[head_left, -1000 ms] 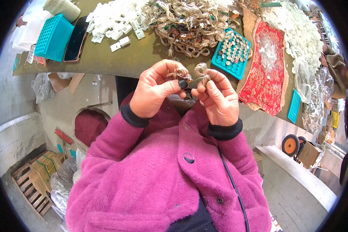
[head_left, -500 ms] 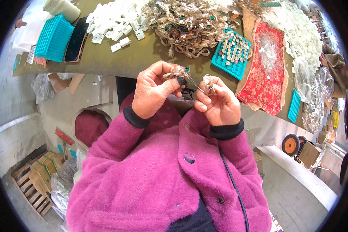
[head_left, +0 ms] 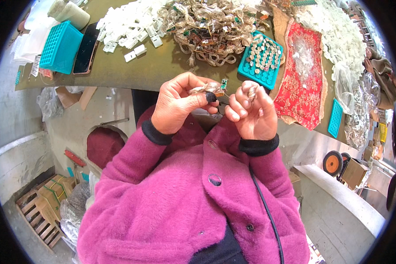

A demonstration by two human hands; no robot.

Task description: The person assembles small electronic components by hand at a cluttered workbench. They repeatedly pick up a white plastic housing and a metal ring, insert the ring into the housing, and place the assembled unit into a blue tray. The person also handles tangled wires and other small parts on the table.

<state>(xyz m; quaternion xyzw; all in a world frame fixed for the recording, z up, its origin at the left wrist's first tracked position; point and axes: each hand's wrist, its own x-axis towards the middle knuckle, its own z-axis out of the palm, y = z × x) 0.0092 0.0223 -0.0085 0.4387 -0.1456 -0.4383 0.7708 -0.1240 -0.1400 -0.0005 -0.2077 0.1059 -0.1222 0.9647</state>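
In front of my chest, just off the table's near edge, my left hand pinches a bundle of thin clear-coated wire between thumb and fingers. Dark tape or a cover wraps the thumb tip. A small green circuit board stands out at the bundle's right end. My right hand is closed on a coil of similar wire, held upright by the fingertips. Thin wire seems to run between the two hands. Beyond them lies a big heap of coiled wire bundles with little boards among them.
A teal tray of small round silvery pieces sits right of the heap. White plastic cases, a phone and stacked teal trays are to the left. Right are a red patterned cloth and a pile of translucent pieces.
My right hand has moved slightly right and turned, its fingers curling more around the coil. The green board now shows more plainly at the end of the bundle in my left hand.
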